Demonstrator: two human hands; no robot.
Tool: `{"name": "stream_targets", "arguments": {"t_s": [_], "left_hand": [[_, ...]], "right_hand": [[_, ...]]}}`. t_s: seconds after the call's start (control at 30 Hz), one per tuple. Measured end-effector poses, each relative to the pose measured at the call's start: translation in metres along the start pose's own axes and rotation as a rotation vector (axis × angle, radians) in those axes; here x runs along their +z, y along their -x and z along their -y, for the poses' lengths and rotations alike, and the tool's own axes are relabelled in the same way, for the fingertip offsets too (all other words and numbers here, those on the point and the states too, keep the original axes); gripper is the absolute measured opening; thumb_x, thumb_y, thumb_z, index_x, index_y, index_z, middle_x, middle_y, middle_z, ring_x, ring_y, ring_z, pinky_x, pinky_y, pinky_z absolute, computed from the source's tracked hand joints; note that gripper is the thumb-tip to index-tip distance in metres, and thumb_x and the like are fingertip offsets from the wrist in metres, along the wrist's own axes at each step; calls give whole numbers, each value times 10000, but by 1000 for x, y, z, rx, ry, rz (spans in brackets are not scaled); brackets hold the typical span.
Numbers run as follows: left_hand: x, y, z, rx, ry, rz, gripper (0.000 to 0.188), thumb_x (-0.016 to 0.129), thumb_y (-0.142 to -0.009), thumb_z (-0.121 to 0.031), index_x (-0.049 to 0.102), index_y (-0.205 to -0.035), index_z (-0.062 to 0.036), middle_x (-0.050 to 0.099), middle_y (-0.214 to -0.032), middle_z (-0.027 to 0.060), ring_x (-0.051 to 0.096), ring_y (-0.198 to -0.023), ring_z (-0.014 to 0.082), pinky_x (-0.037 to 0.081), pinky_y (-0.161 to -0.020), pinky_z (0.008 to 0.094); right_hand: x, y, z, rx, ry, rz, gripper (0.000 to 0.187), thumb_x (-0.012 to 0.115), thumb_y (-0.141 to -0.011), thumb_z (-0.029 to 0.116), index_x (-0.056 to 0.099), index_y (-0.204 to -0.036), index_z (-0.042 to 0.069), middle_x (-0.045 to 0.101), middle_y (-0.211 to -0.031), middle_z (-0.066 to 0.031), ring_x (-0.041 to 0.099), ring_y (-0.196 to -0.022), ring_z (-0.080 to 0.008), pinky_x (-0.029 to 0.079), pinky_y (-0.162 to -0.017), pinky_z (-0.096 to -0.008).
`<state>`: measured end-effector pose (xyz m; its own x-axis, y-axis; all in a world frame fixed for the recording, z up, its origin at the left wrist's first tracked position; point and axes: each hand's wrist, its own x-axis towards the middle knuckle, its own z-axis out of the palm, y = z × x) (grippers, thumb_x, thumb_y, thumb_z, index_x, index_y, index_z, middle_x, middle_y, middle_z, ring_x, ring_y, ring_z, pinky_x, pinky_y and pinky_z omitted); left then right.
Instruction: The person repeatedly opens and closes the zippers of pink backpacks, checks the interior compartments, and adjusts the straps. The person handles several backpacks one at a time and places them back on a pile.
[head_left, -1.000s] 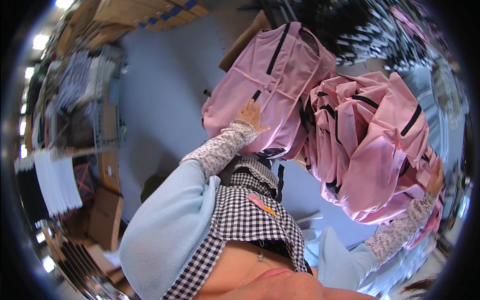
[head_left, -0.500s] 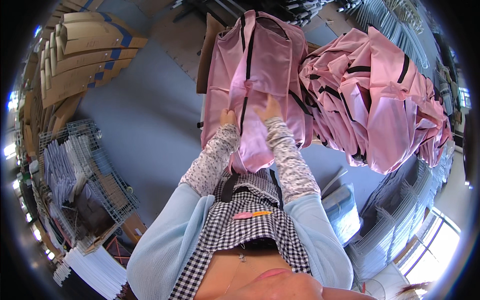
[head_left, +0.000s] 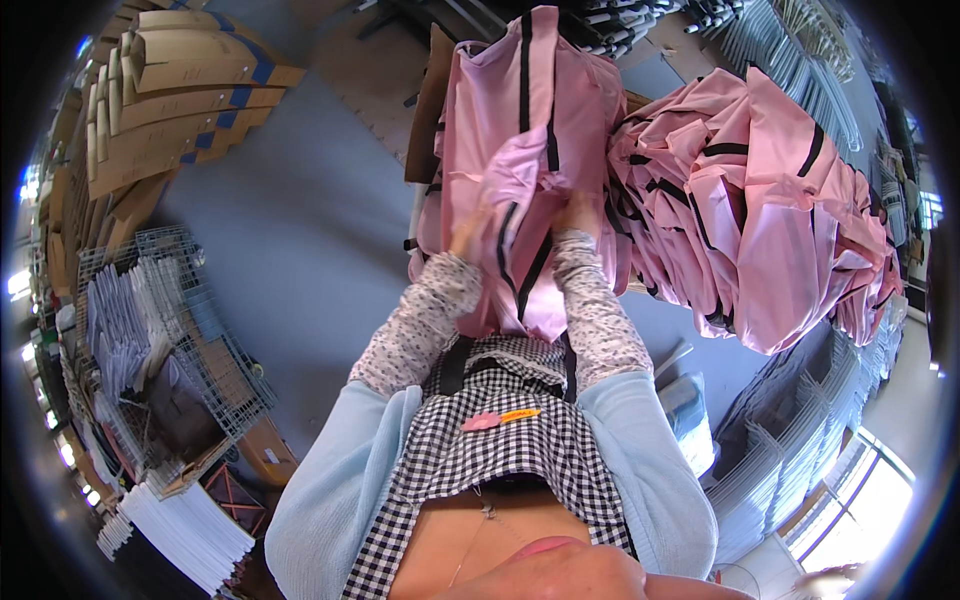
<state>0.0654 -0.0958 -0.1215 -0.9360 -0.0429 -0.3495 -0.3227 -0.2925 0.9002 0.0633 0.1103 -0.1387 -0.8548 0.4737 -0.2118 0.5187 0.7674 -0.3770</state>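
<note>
A large pink fabric piece with black strips lies spread in front of me, its near end reaching my checked apron. My left hand is closed on a raised fold at its left side; motion blurs the fingers. My right hand grips the cloth at the right, where it bunches up, and its fingertips are partly hidden in shade. Between the hands the fabric stands up in a loose, twisted fold, with black strips running down it toward me.
A heap of pink fabric pieces sits close on the right. Flattened cardboard boxes are stacked at far left, above a wire cage holding white items. White wire racks stand at lower right; metal tubes lie at the back.
The smooth front panel has become a raised, twisted fold between my hands. A black-striped flap now stands up at the far end. My right hand has shifted slightly right.
</note>
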Motion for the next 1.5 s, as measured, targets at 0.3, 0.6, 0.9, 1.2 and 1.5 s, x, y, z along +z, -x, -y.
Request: {"name": "stream_targets", "arguments": {"t_s": [0.3,0.6,0.9,1.2,1.5], "left_hand": [[-257,-64,-16,-334,-70,-826,367,596,-954,-268,626,-1168,29,683,-1071,157,645,-986,341,502,-923,434],[-64,12,-62,701,-1194,347,190,643,-820,-104,670,-1001,-52,670,-993,171,640,-937,336,515,-842,447],[-17,93,8,176,-977,1236,421,443,-995,-398,602,-1244,-98,644,-1131,185,642,-992,388,517,-888,448],[-65,31,-14,360,-1593,562,357,684,-816,-180,591,-1141,-65,576,-1123,146,620,-997,360,533,-849,428],[-76,8,-1,244,-1422,741,270,687,-853,-264,626,-1000,-47,641,-977,179,651,-888,389,531,-789,458]], "right_hand": [[-78,-4,-129,253,13,-259,321,570,-954,314,605,-1157,67,670,-1062,-253,643,-937,-456,519,-764,-523],[-109,64,62,-724,-339,-511,156,620,-841,56,697,-977,57,668,-983,-105,626,-986,-301,501,-892,-418],[-44,65,15,-462,596,889,397,648,-862,382,704,-1093,64,700,-1089,-179,655,-1058,-344,515,-906,-467],[-57,71,-67,-677,346,351,426,765,-765,238,608,-1127,79,636,-1096,-103,673,-971,-343,538,-881,-430],[-50,62,-30,-211,397,684,525,611,-874,212,451,-1347,53,708,-1059,-194,716,-946,-295,570,-793,-435]]}}
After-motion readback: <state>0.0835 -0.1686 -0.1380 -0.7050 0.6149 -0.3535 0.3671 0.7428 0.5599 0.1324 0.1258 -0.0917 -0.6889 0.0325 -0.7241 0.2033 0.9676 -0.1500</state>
